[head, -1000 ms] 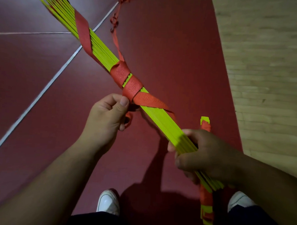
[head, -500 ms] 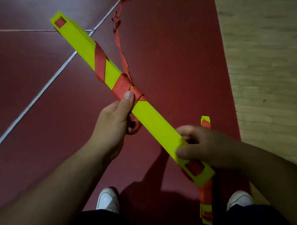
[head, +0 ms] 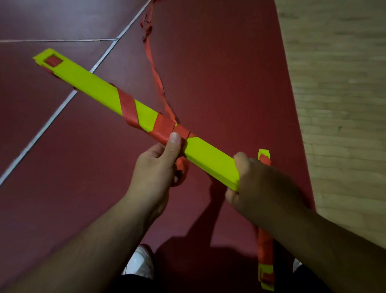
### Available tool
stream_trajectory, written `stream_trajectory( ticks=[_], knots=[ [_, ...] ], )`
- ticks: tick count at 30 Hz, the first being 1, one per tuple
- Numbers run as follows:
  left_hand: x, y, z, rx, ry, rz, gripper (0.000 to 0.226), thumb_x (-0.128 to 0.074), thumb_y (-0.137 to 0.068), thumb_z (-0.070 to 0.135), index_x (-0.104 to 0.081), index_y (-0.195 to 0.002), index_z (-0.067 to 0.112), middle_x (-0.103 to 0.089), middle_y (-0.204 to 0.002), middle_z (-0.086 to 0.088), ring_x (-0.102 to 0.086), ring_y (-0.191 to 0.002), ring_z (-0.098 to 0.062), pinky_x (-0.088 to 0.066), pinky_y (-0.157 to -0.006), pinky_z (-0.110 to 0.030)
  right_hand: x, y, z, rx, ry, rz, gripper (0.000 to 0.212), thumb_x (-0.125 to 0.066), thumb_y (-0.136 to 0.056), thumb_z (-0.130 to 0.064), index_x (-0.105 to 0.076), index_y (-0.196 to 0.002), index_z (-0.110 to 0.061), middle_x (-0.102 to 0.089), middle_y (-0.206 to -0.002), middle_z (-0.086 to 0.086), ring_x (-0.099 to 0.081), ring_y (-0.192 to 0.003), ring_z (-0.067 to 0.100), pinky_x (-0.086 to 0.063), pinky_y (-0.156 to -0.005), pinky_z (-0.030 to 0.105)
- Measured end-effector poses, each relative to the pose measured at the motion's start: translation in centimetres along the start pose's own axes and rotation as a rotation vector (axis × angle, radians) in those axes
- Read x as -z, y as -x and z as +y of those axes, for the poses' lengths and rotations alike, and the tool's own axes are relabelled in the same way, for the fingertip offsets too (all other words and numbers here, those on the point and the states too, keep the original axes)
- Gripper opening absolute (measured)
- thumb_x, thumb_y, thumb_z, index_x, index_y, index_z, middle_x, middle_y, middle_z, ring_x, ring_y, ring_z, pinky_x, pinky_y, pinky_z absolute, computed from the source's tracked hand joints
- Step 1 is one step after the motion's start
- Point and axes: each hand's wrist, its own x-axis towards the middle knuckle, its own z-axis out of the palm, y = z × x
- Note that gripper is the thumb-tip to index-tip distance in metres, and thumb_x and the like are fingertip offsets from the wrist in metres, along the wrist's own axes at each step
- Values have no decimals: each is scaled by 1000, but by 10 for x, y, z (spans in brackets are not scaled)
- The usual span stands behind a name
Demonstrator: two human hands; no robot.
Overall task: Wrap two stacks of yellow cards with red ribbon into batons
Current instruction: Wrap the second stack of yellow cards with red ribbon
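Step in hand: winding the red ribbon along the stack of yellow cards; I judge this stack about half wrapped.
Stack: held in the air above the red floor, slanting from far left down to near right, flat face up. It has a small square window at the far end.
Ribbon: one slanted band and a wider cluster of turns sit around the middle of the stack. The free tail rises from there, runs away over the floor and leaves the top of the view. A small loop of ribbon hangs below the stack by the left hand.
Left hand: closed on the wrap, thumb pressing the last turn against the stack; the fingers beneath are mostly hidden.
Right hand: gripping the near end of the stack, fingers curled around its edge.
Second baton: lies on the floor by the right foot, already bound in red with yellow ends showing, partly hidden by the right forearm.
Next move calls for: keeping the thumb on the last turn so it stays tight, then bringing the tail round the bare yellow stretch between the two hands.
Risk: the thin cards could fan apart if the right grip loosens.
Surroundings: a white line crosses the floor, wooden boards lie to the right, and a white shoe shows below.
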Motion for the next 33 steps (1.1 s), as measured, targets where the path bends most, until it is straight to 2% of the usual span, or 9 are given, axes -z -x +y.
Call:
stream_trajectory(
  ticks=[3, 7, 11, 15, 20, 24, 28, 31, 33],
  knots=[
    [7, -2, 4, -81, -71, -89, 68, -66, -85, 59, -64, -105, -6, -58, -92, -30, -36, -44, -7, -32, -54, -30, 2, 0, 2, -8, -68, -40, 43, -63, -75, -45, -26, -91, -30, -60, -90, -1, -65, -90, 35, -48, -79, 42],
    [14, -3, 7, -138, -86, -209, 58, -66, -86, 56, -67, -101, 1, -52, -103, -48, -35, -43, -8, -29, -59, -39, 10, -3, 4, -62, -210, -145, 40, -68, -72, -43, -38, -90, -24, -52, -73, -6, -57, -74, 28, -45, -65, 34],
    [20, -8, 4, -150, -53, -275, 60, -67, -85, 44, -58, -104, -12, -38, -70, -36, -32, -46, -14, -26, -58, -42, 14, -1, 5, -63, -376, -210, 36, -71, -66, -39, -48, -85, -20, -60, -72, -2, -57, -68, 21, -50, -64, 40],
    [26, -14, 3, -148, -39, -317, 47, -68, -84, 40, -64, -100, -4, -42, -76, -42, -34, -44, -11, -20, -59, -49, 17, 3, 3, -77, -493, -234, 36, -69, -58, -41, -54, -82, -19, -60, -65, -2, -56, -59, 15, -50, -59, 39],
    [29, -16, 5, -160, -62, -326, 22, -75, -81, 37, -71, -85, 16, -53, -84, -42, -38, -41, -7, -35, -50, -24, 24, 10, -2, -84, -636, -281, 24, -75, -64, -26, -59, -82, -20, -57, -53, -6, -56, -46, 9, -49, -52, 36],
    [33, -20, 2, -126, 18, -382, 49, -85, -60, 61, -66, -80, 21, -70, -77, -4, -41, -42, -4, -42, -54, -22, 29, 16, -7, -67, -792, -342, 18, -74, -71, -14, -63, -85, -19, -53, -52, -4, -56, -46, 14, -51, -51, 42],
    [31, -24, -3, -70, -51, -451, 85, -78, -59, 73, -59, -108, 6, -58, -59, 5, -43, -49, -9, -46, -63, -25, 33, 23, -9, -26, -949, -478, 17, -74, -75, -12, -58, -78, -15, -49, -53, -4, -49, -46, 12, -46, -48, 31],
    [30, -18, -2, -28, 54, -641, 77, -69, -72, 63, -57, -131, 15, -75, -100, 2, -46, -48, -1, -43, -65, -23, 33, 26, -9, -44, -1156, -709, 21, -66, -68, -13, -59, -89, -14, -57, -59, 6, -55, -45, 16, -48, -46, 29],
    [28, -13, 0, 22, 166, -735, 67, -73, -71, 61, -64, -128, 26, -71, -120, 4, -44, -45, 3, -43, -67, -21, 33, 24, -6, -86, -1312, -891, 30, -60, -70, -6, -55, -99, -8, -56, -63, 11, -55, -44, 19, -49, -47, 28]
  ],
)
